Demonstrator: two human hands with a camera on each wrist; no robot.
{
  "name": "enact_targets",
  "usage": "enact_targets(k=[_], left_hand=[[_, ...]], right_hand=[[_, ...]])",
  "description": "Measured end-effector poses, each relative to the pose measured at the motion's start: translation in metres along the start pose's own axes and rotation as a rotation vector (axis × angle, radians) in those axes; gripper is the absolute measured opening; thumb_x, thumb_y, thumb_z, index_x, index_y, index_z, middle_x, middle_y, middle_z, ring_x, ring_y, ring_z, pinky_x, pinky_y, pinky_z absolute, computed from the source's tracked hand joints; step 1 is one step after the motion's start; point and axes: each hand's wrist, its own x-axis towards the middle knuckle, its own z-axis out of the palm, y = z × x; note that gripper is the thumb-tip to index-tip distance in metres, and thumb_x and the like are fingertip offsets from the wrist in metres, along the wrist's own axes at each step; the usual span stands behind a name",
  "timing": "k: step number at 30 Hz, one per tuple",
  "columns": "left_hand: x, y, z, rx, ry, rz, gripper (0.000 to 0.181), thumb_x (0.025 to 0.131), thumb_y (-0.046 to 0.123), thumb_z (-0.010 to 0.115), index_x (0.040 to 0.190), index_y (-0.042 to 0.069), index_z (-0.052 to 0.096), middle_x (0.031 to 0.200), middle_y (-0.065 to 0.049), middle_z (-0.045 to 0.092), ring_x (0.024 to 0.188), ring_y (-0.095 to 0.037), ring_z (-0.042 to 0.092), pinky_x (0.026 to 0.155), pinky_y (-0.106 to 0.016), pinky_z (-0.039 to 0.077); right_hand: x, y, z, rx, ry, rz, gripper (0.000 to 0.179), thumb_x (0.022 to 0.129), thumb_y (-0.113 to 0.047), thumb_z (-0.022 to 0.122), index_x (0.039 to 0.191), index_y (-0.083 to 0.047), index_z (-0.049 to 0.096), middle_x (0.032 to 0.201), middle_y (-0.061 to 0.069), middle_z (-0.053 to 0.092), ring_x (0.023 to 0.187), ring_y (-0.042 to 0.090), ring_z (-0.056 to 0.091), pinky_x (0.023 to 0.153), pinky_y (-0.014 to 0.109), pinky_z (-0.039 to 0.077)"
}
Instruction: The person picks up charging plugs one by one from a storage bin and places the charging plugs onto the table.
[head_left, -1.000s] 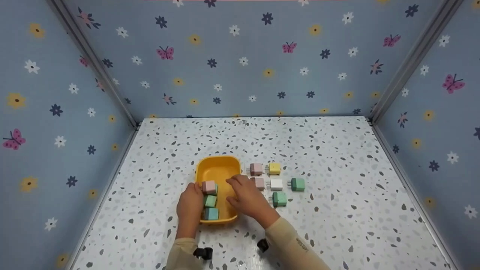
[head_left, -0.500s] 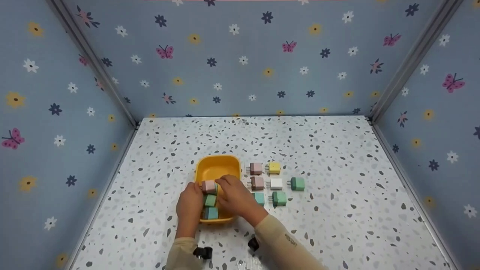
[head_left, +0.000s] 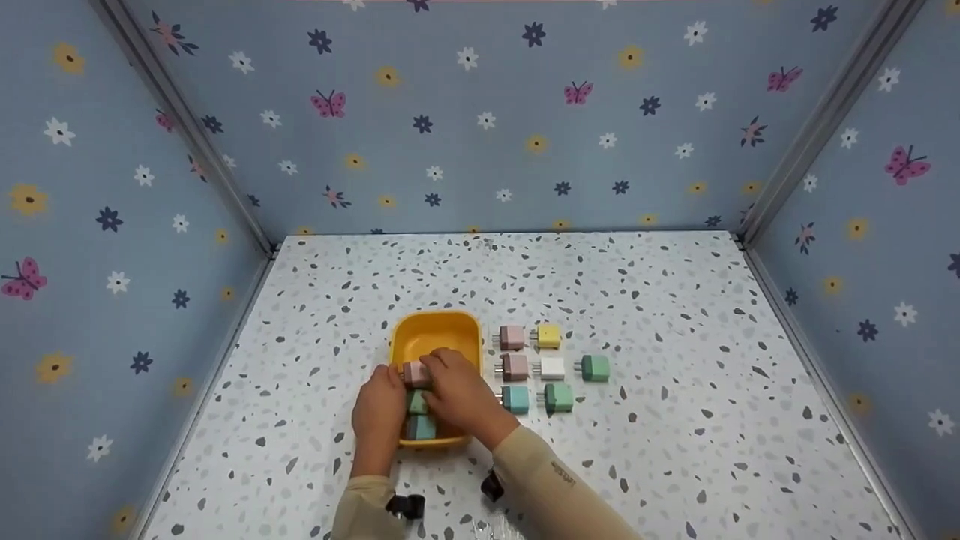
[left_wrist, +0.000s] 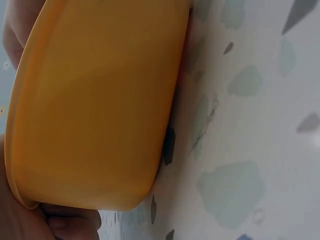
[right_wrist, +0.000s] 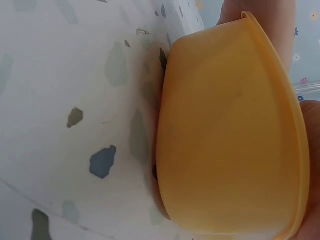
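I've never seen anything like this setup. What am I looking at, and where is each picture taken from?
There is no machine at work here: these are a person's two bare hands. The wide picture comes from a camera worn on the head, looking down. The two close-ups come from the wrists; they appear turned sideways and mostly show the container's outer wall.

The left hand grips the rim of a yellow container. The right hand reaches inside, fingers at a pink plug; whether it grips it is hard to tell. A green plug and a blue plug are in there too.

Beside it, on the speckled table, lie seven more pronged plugs: two pink, two green, one yellow, one white, one blue.
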Motion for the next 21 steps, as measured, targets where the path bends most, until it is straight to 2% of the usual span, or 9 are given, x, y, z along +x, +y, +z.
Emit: enact_targets(k=[7,12,21], left_hand=[[0.000,-0.001,-0.001,-0.001,0.003,-0.001,0.040,0.112,0.037,0.034,0.102,0.007,0.058,0.086,-0.015,0.067,0.070,-0.028,0.061,0.061,-0.044,0.046],[0.000,-0.002,-0.001,0.000,0.004,0.005,0.041,0.112,0.036,0.033,0.102,0.006,0.059,0.086,-0.015,0.067,0.070,-0.028,0.061,0.061,-0.045,0.046],[-0.001,-0.001,0.001,0.000,0.043,0.043,0.039,0.112,0.034,0.036,0.098,0.005,0.059,0.082,-0.016,0.067,0.070,-0.032,0.064,0.060,-0.048,0.046]], right_hand=[[0.009,-0.004,0.002,0.011,-0.027,0.013,0.054,0.098,-0.026,0.068,0.148,-0.013,0.051,0.144,0.003,0.053,0.130,0.018,0.052,0.115,0.034,0.039],[0.013,-0.005,0.006,-0.022,-0.031,-0.021,0.050,0.100,-0.026,0.066,0.146,-0.013,0.052,0.143,0.002,0.054,0.128,0.019,0.053,0.115,0.034,0.039],[0.017,-0.004,0.014,-0.094,0.015,-0.109,0.035,0.104,-0.021,0.057,0.138,-0.013,0.058,0.131,0.000,0.059,0.119,0.016,0.056,0.112,0.030,0.041]])
